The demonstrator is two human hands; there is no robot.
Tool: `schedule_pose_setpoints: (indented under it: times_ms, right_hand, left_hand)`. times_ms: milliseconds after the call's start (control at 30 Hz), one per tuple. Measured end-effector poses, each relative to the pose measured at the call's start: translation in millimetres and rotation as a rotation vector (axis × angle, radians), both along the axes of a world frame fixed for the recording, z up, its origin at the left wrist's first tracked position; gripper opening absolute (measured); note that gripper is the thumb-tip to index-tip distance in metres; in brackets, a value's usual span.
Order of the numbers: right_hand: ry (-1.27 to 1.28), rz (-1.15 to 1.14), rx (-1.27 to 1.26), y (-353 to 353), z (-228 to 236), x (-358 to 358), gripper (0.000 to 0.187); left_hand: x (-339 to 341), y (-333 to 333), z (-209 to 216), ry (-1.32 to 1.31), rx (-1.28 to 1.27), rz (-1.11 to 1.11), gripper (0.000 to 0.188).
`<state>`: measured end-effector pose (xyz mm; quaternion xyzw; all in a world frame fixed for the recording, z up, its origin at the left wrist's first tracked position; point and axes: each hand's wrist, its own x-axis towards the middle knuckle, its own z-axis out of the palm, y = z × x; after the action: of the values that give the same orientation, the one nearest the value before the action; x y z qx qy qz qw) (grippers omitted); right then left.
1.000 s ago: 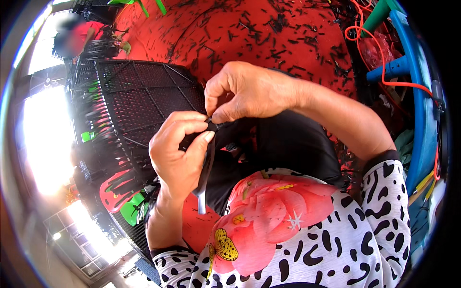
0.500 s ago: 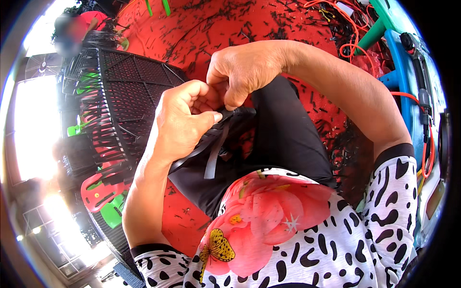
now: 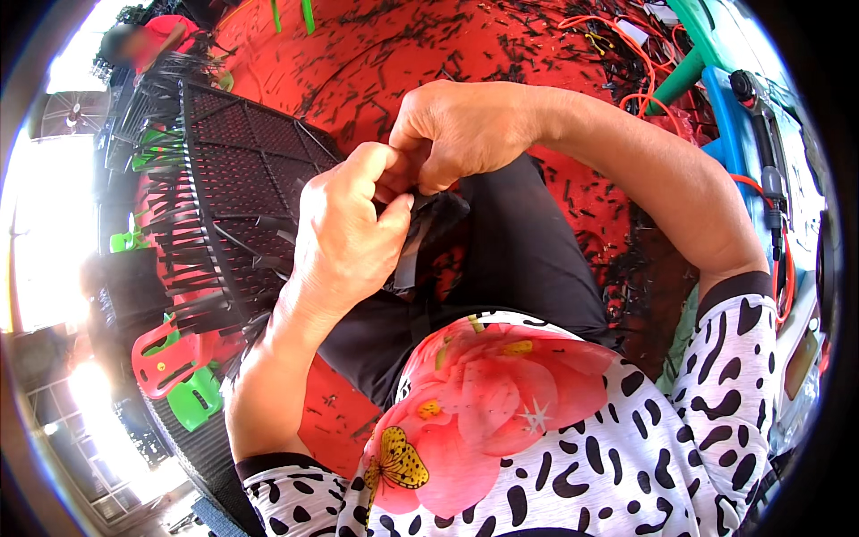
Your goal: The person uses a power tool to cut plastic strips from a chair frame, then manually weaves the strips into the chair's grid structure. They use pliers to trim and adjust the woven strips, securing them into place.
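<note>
While both hands meet above the lap, the left hand [image 3: 344, 237] has its grip closed, thumb and fingers pinching a black plastic strip [image 3: 410, 255] that hangs down between the hands. The right hand [image 3: 465, 134] has its grip closed on the upper end of the same strip, touching the left fingertips. A black perforated plastic crate [image 3: 242, 179] stands just left of the hands. Black plastic offcuts [image 3: 403, 45] litter the red floor [image 3: 340, 421].
</note>
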<state>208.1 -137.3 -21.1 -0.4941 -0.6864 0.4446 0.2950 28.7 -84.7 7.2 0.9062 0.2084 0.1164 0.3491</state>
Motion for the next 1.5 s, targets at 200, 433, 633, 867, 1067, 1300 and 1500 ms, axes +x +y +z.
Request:
schedule_pose_setpoints:
  times_ms: [200,433,633,867,1067,1300,1500]
  right_hand:
    - [-0.106,-0.075,0.085,-11,11,-7,0.018]
    - [-0.188,-0.152,0.338,-17,-5,-13,0.018]
    - [-0.356,-0.22,0.678,-30,-12,-21,0.022]
    - [-0.046,-0.344,0.772,-40,-48,-19,0.011]
    - [0.259,-0.477,0.674,-47,-65,-32,0.015]
    - [0.598,-0.53,0.544,-52,-86,-49,0.02]
    - [0.524,-0.564,0.64,-54,-86,-50,0.024]
  left_hand:
    - [-4,-3,-10,-0.103,0.448,-0.142,0.03]
    - [-5,-13,-14,-0.197,0.724,-0.233,0.037]
    - [-6,-8,-24,-0.332,0.874,-0.339,0.036]
    - [-8,-4,-36,-0.461,0.837,-0.384,0.037]
    - [-9,-3,-39,-0.487,0.822,-0.393,0.038]
    - [-10,-4,-37,-0.491,0.805,-0.41,0.038]
    - [-9,-4,-39,-0.501,0.77,-0.353,0.035]
